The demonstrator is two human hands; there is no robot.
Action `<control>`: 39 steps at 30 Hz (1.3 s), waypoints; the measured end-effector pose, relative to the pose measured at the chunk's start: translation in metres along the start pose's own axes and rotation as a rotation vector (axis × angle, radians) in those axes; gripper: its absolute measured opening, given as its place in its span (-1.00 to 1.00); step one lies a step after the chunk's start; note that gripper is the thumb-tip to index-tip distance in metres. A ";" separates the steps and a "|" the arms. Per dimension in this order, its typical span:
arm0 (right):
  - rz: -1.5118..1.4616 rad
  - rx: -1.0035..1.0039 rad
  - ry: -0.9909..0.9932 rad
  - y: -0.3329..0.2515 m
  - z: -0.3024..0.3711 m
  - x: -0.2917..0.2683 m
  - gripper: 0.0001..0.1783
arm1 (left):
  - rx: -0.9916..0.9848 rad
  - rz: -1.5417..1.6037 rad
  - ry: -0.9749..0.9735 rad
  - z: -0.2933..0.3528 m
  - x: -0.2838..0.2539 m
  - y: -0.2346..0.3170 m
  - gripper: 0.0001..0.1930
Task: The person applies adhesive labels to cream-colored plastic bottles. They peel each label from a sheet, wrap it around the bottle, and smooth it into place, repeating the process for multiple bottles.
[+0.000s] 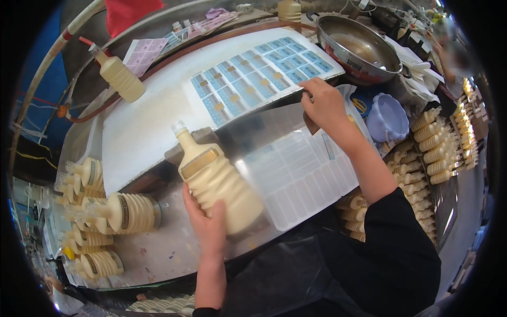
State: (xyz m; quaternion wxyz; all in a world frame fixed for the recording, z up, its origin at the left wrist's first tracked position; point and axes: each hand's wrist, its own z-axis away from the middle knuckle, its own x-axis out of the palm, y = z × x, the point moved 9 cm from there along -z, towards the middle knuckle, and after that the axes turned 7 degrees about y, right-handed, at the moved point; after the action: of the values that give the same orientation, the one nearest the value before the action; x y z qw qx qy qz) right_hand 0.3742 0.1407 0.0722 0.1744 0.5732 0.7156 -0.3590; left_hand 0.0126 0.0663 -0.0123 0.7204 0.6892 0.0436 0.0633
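Observation:
My left hand (pixel 203 216) grips the lower left side of a cream-coloured ribbed bottle (pixel 227 190), its fingers wrapped round it. The bottle lies tilted, its clear neck toward the white board, with a gold label on its shoulder. My right hand (pixel 325 105) is closed round a flat brown piece (pixel 310 124) that sticks out below the fingers; its exact kind is hard to tell. The fingertips of that hand meet the near edge of a sheet of blue labels (pixel 259 76). Some strips of the sheet show gold patches. The sheet rests on a slanted white board (pixel 142 127).
Several cream bottles (pixel 132 213) lie at left, with more stacked on racks (pixel 435 142) at right. A clear plastic sheet (pixel 301 174) lies before me. Beyond are a metal pan (pixel 359 45), a lilac basin (pixel 387 119) and a bottle with a red tube (pixel 120 78).

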 end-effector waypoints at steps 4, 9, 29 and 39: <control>0.023 -0.092 -0.040 0.002 0.008 0.000 -0.70 | -0.066 -0.038 -0.004 0.001 -0.005 -0.004 -0.11; 0.002 -0.004 -0.281 0.003 0.048 -0.002 -0.72 | 0.032 -0.074 0.023 0.015 -0.009 -0.010 -0.08; 0.432 0.196 -0.448 0.105 0.107 0.040 -0.72 | 0.226 -0.210 0.037 0.026 -0.005 -0.009 -0.07; 0.320 0.167 -0.765 0.024 0.165 0.049 -0.59 | 0.270 -0.200 0.038 0.026 -0.006 -0.011 -0.10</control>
State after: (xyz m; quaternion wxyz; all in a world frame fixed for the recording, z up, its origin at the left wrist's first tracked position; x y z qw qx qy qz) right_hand 0.3563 0.0590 -0.0799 0.4338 0.5148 0.4697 -0.5711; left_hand 0.0111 0.0391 -0.0224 0.6231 0.7707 0.1336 -0.0023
